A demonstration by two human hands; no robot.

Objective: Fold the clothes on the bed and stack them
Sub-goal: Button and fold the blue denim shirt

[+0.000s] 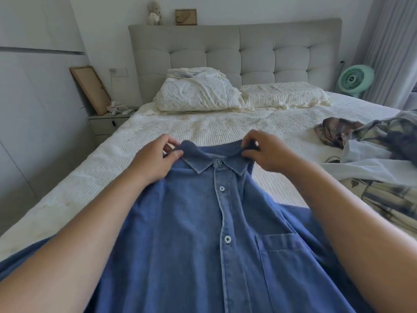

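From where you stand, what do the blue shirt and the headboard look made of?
Blue shirt: seemingly soft woven cotton, denim-like, judging by faded seams and a matte surface. Headboard: grey fabric upholstery over padding, shown by tufted square panels.

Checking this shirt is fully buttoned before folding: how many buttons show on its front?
3: one at the collar, one just below, one beside the chest pocket. More may lie lower, out of view.

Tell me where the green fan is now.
In the head view, the fan stands far right, beside the headboard and in front of the curtain.
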